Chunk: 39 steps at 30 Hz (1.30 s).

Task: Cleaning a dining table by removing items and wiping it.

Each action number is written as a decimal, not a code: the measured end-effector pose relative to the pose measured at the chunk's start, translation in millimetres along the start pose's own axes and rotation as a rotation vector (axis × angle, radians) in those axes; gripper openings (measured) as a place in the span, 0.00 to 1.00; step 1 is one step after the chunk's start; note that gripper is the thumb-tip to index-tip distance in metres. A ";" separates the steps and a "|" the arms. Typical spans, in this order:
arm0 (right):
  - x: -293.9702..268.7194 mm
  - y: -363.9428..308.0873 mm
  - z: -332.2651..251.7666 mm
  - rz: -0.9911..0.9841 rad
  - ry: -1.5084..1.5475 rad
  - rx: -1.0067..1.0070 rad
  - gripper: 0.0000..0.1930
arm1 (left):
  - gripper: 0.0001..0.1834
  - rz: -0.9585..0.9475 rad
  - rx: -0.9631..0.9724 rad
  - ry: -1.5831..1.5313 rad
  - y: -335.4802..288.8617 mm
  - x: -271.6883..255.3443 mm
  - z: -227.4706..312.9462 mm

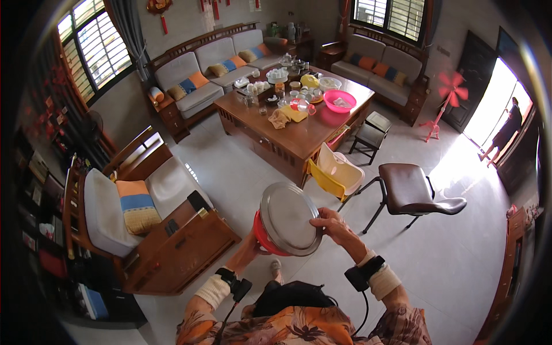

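In front of me I hold up a round grey metal disc (pixel 289 218) with a raised rim, a lid or a tray. Its tilted face hides most of a red basin (pixel 265 237) behind it, of which only the left and lower edge shows. My left hand (pixel 247 251) grips the basin from the lower left, its fingers partly hidden. With thumb and fingers closed on the disc's right rim, my right hand (pixel 335 225) holds that side. Whether the disc touches the basin I cannot tell.
Ahead stands a wooden table (pixel 253 127) with cups, a pink basin (pixel 340 101) and a bottle. A yellow-and-white child's chair (pixel 339 172) and a brown chair (pixel 405 184) are ahead right. A wooden armchair (pixel 167 253) is at left. A person (pixel 506 129) is by the bright doorway.
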State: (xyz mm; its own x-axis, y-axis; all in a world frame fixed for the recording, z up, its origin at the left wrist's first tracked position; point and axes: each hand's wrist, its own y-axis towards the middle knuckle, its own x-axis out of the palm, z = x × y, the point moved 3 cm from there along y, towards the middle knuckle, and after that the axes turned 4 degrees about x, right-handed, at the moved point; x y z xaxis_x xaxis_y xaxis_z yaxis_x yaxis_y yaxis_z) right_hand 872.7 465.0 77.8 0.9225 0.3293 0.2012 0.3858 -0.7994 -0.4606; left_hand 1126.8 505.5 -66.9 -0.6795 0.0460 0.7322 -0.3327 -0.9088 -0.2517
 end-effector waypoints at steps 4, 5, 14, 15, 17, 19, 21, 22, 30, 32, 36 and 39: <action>-19.9 79.7 -28.6 0.044 -0.040 -0.007 0.26 | 0.35 -0.122 0.008 0.204 69.3 -3.5 52.9; -25.4 95.2 -31.8 0.094 -0.034 -0.024 0.25 | 0.33 -0.090 -0.046 0.180 98.5 -11.4 58.8; -105.2 193.7 -95.1 0.268 0.075 -0.070 0.24 | 0.36 -0.089 -0.252 0.285 281.5 41.3 117.5; -116.4 209.9 -99.3 0.276 0.083 -0.071 0.24 | 0.36 -0.094 -0.260 0.290 305.2 33.3 116.7; -137.5 242.7 -107.1 0.291 0.049 -0.078 0.24 | 0.35 -0.133 -0.226 0.286 340.7 26.0 118.1; -163.0 269.0 -121.0 0.281 0.022 -0.033 0.24 | 0.33 -0.126 -0.202 0.225 371.8 29.7 118.2; -171.7 303.0 -141.8 0.253 0.061 -0.017 0.24 | 0.32 -0.093 -0.175 0.185 406.5 26.7 138.0; -175.6 320.0 -152.2 0.218 0.085 0.003 0.24 | 0.31 -0.058 -0.096 0.143 425.3 25.7 148.5; -210.6 452.2 -201.6 0.187 0.067 0.009 0.25 | 0.29 -0.145 0.286 0.602 538.8 6.5 196.1; -217.2 488.4 -207.7 0.201 0.051 0.028 0.24 | 0.29 -0.118 0.193 0.400 572.5 -21.2 197.3; -247.2 567.7 -204.3 0.251 0.026 0.098 0.23 | 0.27 -0.072 0.030 0.088 645.1 -60.3 197.3; -269.8 619.2 -191.8 0.286 0.060 0.130 0.24 | 0.26 -0.012 -0.082 -0.215 693.0 -71.8 195.4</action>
State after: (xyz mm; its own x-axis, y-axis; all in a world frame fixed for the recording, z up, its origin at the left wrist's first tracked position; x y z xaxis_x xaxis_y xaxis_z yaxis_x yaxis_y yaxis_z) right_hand 861.0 -215.3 -95.9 0.9931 0.0668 0.0963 0.1120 -0.7833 -0.6115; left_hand 1072.7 -208.7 -170.3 -0.5231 -0.0412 0.8512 -0.3975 -0.8717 -0.2865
